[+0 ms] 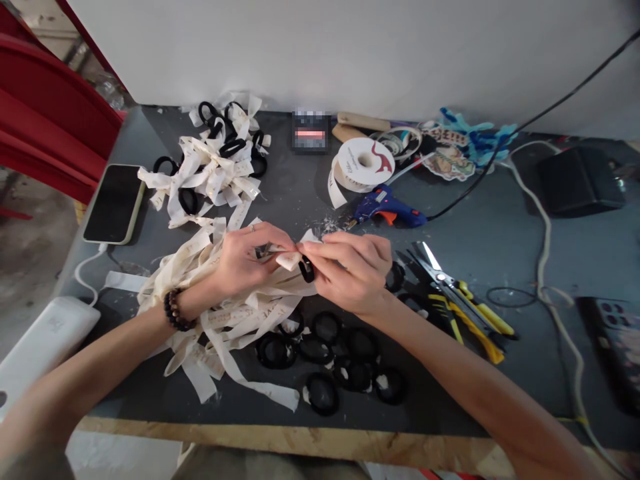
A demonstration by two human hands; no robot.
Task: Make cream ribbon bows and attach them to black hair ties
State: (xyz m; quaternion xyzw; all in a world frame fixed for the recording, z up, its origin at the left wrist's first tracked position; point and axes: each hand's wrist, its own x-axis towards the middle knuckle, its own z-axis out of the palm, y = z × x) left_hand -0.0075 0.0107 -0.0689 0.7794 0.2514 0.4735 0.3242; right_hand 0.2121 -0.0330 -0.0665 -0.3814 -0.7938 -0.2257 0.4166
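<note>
My left hand (253, 260) and my right hand (350, 267) meet over the middle of the table, fingers pinched. Between their fingertips is a cream ribbon (289, 260), folded over on itself, with a black hair tie (307, 269) hanging just below it. My fingers hide part of both. Beneath my left hand spreads a heap of loose printed ribbon strips (225, 327). Several black hair ties (321, 393), some with white bits on them, lie toward the front edge. Farther back is a pile of hair ties with ribbon bows (215, 163).
A blue glue gun (387, 205) lies beyond my right hand, beside a ribbon spool (367, 162). Scissors (445, 280) and yellow-handled pliers (475, 310) are at right. A phone (114, 205) is cabled to a white power bank (50, 340) at left. A black cord (480, 180) crosses the back right.
</note>
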